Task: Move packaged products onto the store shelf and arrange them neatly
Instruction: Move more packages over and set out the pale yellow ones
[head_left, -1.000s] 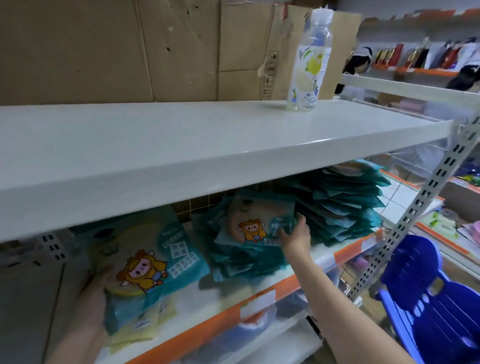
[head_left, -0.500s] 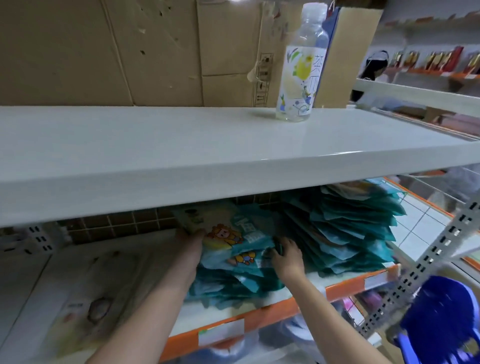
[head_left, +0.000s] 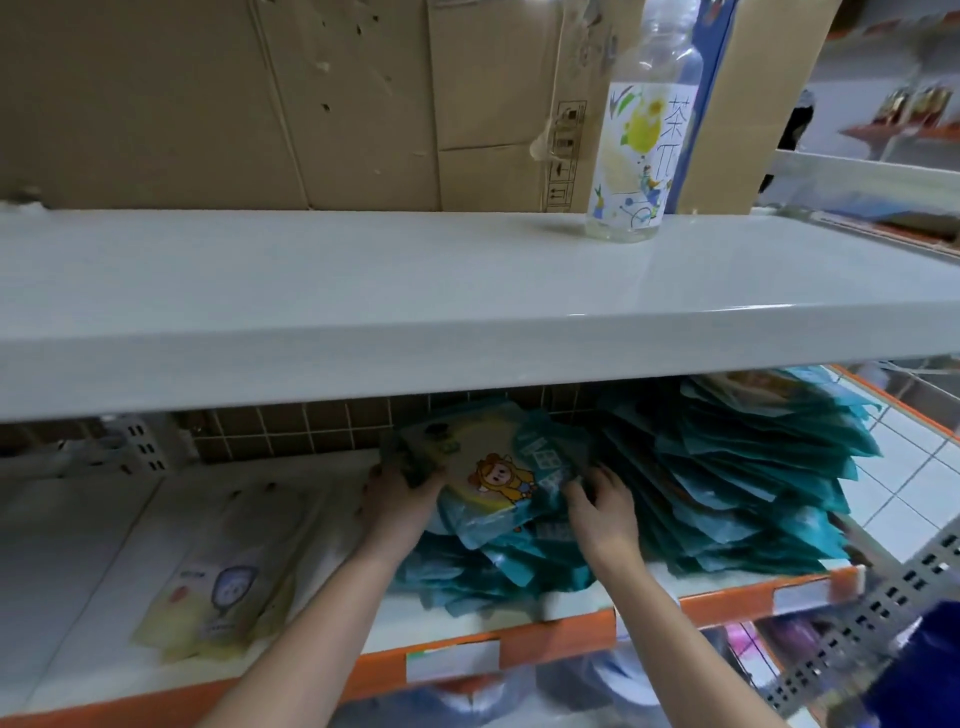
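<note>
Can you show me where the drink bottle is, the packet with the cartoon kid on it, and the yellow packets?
drink bottle (head_left: 641, 150): head view, label.
cartoon packet (head_left: 498, 475): head view, printed figure.
yellow packets (head_left: 218, 597): head view, front of top packet.

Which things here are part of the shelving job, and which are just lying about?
Job:
- top teal packet, held by left hand and right hand
- teal pile under it
- taller teal stack
- lower shelf

Lying about:
- drink bottle
- cardboard
- yellow pouches
</note>
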